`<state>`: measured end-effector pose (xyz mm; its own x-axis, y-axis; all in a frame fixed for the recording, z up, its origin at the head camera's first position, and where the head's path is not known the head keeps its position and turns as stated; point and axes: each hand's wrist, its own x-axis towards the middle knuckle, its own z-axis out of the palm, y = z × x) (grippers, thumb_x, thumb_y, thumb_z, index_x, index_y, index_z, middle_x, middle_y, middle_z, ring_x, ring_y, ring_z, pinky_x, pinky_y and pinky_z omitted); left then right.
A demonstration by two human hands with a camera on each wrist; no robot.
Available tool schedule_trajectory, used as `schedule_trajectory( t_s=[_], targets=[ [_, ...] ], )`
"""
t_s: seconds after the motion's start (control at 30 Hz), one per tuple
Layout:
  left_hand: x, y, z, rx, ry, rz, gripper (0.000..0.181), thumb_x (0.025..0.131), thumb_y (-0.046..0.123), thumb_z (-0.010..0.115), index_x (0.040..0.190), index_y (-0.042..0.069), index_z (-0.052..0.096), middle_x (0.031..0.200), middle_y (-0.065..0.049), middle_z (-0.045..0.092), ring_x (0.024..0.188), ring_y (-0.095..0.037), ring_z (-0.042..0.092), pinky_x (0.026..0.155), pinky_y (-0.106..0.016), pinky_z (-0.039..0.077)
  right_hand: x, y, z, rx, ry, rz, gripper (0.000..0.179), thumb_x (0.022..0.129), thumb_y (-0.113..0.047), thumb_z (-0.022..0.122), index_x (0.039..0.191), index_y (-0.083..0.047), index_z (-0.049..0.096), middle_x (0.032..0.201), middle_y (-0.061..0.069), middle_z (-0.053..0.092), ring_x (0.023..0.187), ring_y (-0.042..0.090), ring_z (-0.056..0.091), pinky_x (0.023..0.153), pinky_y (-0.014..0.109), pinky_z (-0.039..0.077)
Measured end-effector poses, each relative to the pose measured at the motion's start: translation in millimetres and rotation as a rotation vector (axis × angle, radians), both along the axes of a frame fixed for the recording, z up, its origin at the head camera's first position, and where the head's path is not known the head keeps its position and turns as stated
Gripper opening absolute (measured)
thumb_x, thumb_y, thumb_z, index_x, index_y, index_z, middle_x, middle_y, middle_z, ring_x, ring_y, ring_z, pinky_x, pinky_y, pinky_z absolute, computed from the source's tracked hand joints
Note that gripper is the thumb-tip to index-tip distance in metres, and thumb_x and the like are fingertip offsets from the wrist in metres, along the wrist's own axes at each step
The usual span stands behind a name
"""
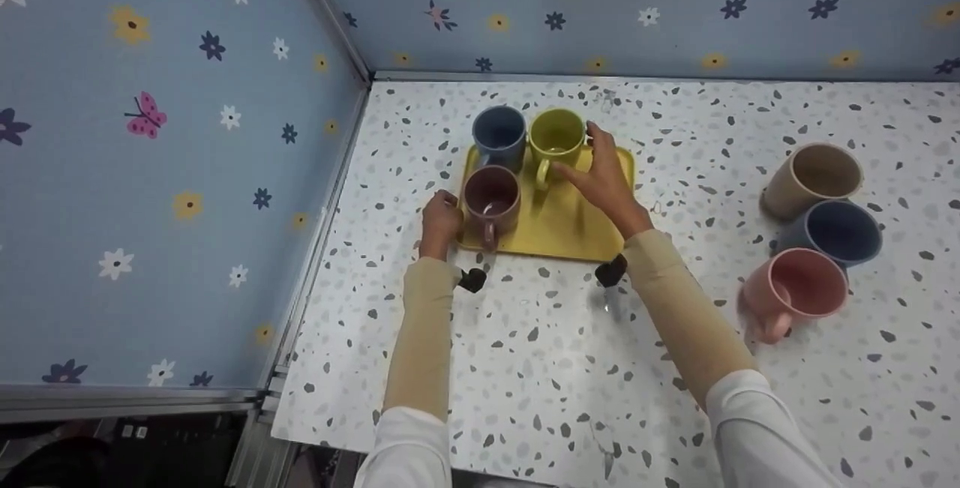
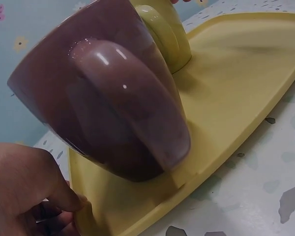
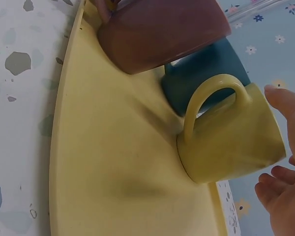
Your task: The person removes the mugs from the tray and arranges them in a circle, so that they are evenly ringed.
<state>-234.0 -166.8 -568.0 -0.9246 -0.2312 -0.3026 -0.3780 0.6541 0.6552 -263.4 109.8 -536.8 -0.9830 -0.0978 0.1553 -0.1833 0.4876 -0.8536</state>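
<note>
A yellow tray carries three mugs. The purple-brown mug stands at its near left, the blue mug behind it, and the yellow-green mug to the blue one's right. My left hand pinches the tray's left rim between thumb and fingers, beside the purple-brown mug, as the left wrist view shows. My right hand is at the yellow-green mug's right side, thumb and fingers spread. In the right wrist view, the thumb is close to that mug's rim, and the other fingers are apart from its wall.
On the right of the speckled table stand a beige mug, another blue mug and a pink mug, close together. Flower-patterned panels border the table at the back and left.
</note>
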Motion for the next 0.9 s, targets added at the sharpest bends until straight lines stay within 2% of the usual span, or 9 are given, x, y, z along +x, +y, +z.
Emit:
schedule_trajectory(
  t_s=[0.2,0.53,0.73,0.9],
  targets=[
    [1.8,1.1,1.4,0.023,-0.005,0.021,0.024,0.085,0.004,0.045,0.107,0.002,0.054,0.101,-0.015,0.058,0.091,-0.026,0.053,0.081,-0.037,0.043,-6.5,-6,2.4,0.038,0.02,0.013,0.096,0.073,-0.037,0.075,0.143,-0.001,0.02,0.142,0.017,0.028,0.128,0.024,0.034,0.106,0.031,0.026],
    [3.0,1.0,1.8,0.018,0.03,0.016,0.025,0.082,0.002,0.046,0.105,0.002,0.054,0.097,-0.015,0.061,0.089,-0.027,0.056,0.077,-0.036,0.045,-14.6,-8,9.2,0.097,-0.033,0.053,0.104,0.073,-0.046,0.073,0.146,-0.001,0.011,0.147,0.019,0.018,0.134,0.028,0.024,0.108,0.037,0.021],
    [2.4,1.2,-0.1,0.017,0.026,0.013,0.024,0.082,0.002,0.046,0.105,0.002,0.054,0.097,-0.015,0.06,0.089,-0.027,0.055,0.077,-0.035,0.044,-20.7,-11,7.8,0.122,-0.068,0.051,0.108,0.071,-0.049,0.073,0.147,-0.006,0.009,0.148,0.016,0.017,0.133,0.027,0.026,0.107,0.036,0.023],
    [0.3,0.2,-1.5,0.058,0.007,0.028,0.025,0.081,0.002,0.046,0.106,0.004,0.053,0.095,-0.014,0.06,0.081,-0.026,0.057,0.07,-0.034,0.045,-24.0,-15,7.7,0.109,-0.07,0.031,0.11,0.07,-0.046,0.075,0.147,-0.006,0.008,0.147,0.017,0.019,0.132,0.027,0.027,0.107,0.034,0.023]
  ],
)
